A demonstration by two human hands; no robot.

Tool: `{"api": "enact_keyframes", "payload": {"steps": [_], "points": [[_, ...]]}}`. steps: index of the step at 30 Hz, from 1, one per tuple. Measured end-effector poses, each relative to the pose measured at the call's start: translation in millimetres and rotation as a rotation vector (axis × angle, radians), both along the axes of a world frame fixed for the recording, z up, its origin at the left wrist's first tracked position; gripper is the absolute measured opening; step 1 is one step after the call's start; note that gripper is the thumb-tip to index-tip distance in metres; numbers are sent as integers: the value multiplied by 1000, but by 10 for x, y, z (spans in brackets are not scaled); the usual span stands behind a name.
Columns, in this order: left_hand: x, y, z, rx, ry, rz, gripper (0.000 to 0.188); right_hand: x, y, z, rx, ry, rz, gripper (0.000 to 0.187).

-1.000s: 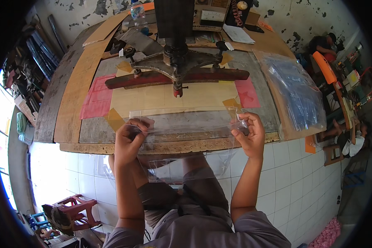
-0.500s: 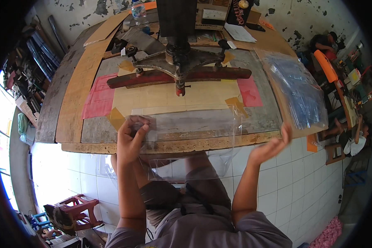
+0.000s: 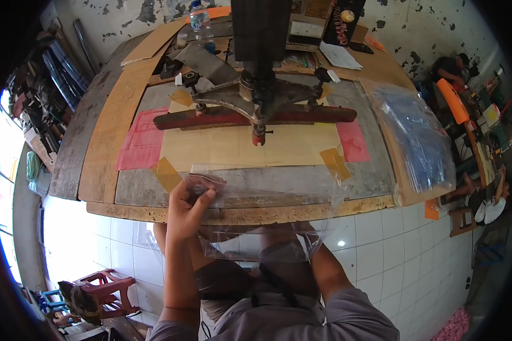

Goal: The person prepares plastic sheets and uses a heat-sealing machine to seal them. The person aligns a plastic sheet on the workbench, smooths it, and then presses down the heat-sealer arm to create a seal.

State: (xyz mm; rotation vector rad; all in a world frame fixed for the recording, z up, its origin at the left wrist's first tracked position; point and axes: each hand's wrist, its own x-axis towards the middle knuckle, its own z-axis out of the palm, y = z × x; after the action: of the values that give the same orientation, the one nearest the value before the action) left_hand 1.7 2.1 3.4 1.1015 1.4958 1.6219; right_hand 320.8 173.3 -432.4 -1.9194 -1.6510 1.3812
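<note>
At table (image 3: 239, 215) edge | our left hand (image 3: 189, 207) pinches clear plastic bag (image 3: 267, 221) at its corner, bag draped over edge | right hand hidden beneath bag, grip unreadable | bag not yet under press (image 3: 256, 105)

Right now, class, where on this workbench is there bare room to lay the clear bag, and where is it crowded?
Bare: the grey strip between the tan board and the bench's front edge, and the wooden plank left of the pink sheet. Crowded: the back around the press, and the right, under stacked clear bags.
</note>
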Motion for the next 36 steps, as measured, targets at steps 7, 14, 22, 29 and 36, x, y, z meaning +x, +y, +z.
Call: {"api": "enact_keyframes", "payload": {"steps": [7,14,22,29,36], "points": [[-15,6,-5,35,67,-14,10,-211,135,-28,-84,-140,128,37],[5,54,22,16,76,-57,9,210,-152,-74,-140,-191,266,33],[16,81,-3,16,47,-69,12,951,-638,295,-176,-438,694,29],[-6,-17,6,-8,-12,20,10,1603,-883,634,321,-474,210,23],[-81,-13,-73,116,-67,76,11,1705,-613,2506,1297,-270,-526,18]]}}
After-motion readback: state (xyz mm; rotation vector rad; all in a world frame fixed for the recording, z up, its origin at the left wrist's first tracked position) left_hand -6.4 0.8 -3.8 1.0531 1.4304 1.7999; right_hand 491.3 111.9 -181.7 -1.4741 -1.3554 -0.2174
